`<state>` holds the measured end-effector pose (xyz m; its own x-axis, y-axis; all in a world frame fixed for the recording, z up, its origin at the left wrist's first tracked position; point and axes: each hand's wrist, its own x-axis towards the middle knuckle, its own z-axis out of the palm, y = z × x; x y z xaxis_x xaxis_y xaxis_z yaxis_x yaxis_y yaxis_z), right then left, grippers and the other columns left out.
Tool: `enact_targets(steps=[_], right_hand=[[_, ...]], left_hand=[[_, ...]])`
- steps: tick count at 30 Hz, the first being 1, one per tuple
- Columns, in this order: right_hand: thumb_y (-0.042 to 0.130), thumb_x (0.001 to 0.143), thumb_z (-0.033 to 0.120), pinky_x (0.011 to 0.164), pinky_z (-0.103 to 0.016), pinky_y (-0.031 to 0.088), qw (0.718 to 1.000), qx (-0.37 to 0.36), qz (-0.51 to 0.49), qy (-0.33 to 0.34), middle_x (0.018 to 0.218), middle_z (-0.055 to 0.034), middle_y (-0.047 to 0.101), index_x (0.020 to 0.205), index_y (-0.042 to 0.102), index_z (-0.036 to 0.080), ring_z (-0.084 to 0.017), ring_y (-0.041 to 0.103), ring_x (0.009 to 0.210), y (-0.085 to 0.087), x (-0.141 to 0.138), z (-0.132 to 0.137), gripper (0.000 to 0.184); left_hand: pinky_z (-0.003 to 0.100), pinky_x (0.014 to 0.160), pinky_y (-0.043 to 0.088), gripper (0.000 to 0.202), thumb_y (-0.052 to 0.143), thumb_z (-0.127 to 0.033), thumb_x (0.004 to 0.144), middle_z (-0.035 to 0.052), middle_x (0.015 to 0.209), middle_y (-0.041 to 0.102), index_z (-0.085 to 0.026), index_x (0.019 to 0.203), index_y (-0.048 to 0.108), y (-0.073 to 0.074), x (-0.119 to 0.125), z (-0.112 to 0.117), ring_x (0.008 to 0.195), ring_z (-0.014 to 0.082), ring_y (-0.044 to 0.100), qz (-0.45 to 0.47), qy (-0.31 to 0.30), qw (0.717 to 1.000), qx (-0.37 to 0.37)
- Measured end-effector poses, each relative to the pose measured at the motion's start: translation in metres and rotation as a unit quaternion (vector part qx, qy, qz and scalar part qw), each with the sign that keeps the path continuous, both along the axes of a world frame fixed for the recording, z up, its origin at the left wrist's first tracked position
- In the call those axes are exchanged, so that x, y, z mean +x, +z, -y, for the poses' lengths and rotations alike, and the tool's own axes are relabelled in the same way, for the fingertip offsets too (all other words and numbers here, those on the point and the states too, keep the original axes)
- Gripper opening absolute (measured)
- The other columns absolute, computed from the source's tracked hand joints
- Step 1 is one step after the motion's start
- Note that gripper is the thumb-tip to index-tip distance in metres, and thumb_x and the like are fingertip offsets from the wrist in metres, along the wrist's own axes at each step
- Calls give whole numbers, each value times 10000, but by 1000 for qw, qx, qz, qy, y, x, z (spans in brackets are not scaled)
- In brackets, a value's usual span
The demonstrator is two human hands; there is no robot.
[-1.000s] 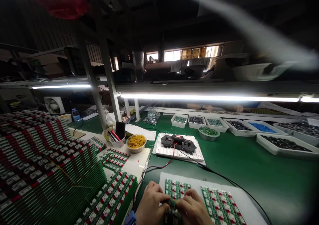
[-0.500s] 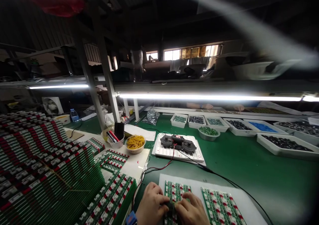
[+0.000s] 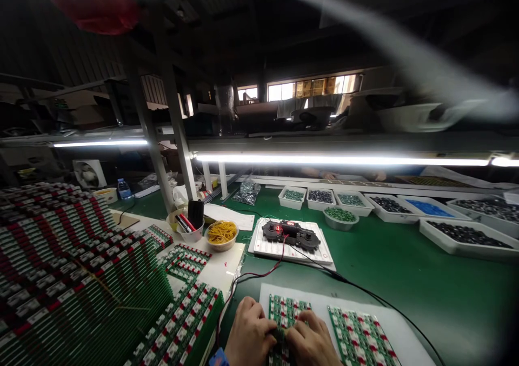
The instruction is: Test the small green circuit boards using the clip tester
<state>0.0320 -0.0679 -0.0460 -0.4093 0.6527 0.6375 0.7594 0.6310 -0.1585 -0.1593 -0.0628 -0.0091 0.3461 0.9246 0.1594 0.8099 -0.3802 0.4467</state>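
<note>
At the bottom edge my left hand (image 3: 248, 332) and my right hand (image 3: 312, 340) press together on a green circuit board panel (image 3: 287, 312) lying on a white sheet (image 3: 389, 323). The fingers of both are curled and pinch something small and dark between them over the board. A second green panel (image 3: 359, 336) lies just right of my right hand. Red and black wires (image 3: 259, 273) run from my hands to a black device (image 3: 291, 232) showing a red light on a white tray (image 3: 284, 250).
A big sloped stack of green and red boards (image 3: 73, 268) fills the left. Behind it stand a bowl of rubber bands (image 3: 221, 232), a cup of pens (image 3: 188, 224), and a row of white parts trays (image 3: 405, 206). A light bar (image 3: 340, 159) runs overhead.
My hands have stayed on the board with only small finger shifts. A red light now shows on the black device. The view moved slightly.
</note>
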Motion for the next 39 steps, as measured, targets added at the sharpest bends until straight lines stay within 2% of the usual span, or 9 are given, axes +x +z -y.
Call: enact_targets(steps=[5,11,15,21,24,29,35,39], right_hand=[[587,839,90,891,-297,325,1000,3,-5,17,725,38,585,821,577,252,-201,496,935,5,4,4,163],[604,827,69,780,-282,334,995,-96,29,11,749,60,618,808,573,268,-190,497,893,20,10,-15,202],[623,806,63,766,-277,333,997,-64,29,10,745,59,617,795,571,259,-184,495,871,16,10,-21,203],[610,762,33,822,-289,322,999,-32,-38,-9,758,49,610,813,582,262,-198,477,907,4,2,-14,235],[604,745,41,839,-287,315,998,-23,-50,-9,743,51,611,779,574,263,-197,485,903,0,0,-14,226],[595,739,48,890,-296,294,999,7,-31,0,749,55,621,824,588,279,-206,491,947,-6,1,-18,247],[574,692,-2,885,-288,287,1000,12,3,12,731,48,612,834,585,270,-205,487,998,4,-2,-21,307],[567,682,-21,826,-284,298,1000,17,-13,0,647,42,572,712,553,255,-198,497,926,11,-5,-21,278]], left_hand=[[395,836,353,178,680,-165,751,33,874,584,-265,892,727,0,-2,2,934,242,460,-5,-20,1000,12],[333,829,378,206,702,-159,746,3,826,582,-308,876,759,11,1,-16,914,206,470,78,9,996,-28],[342,838,387,224,697,-151,738,14,840,587,-297,893,765,10,3,-22,912,212,478,80,22,996,-33],[347,858,370,248,699,-126,739,12,881,602,-284,923,747,4,3,-18,940,215,473,75,11,997,-7],[335,852,369,240,719,-134,734,6,873,603,-289,914,752,5,1,-18,933,207,473,78,2,997,-27],[324,822,374,199,739,-172,731,-8,826,604,-316,865,765,2,-1,-25,901,201,472,84,-7,994,-65],[331,828,386,213,769,-205,696,-7,831,616,-322,874,769,1,-2,-33,908,208,485,97,2,990,-102],[343,826,389,191,760,-214,703,3,828,609,-305,871,772,8,1,-28,907,218,485,67,11,994,-88]])
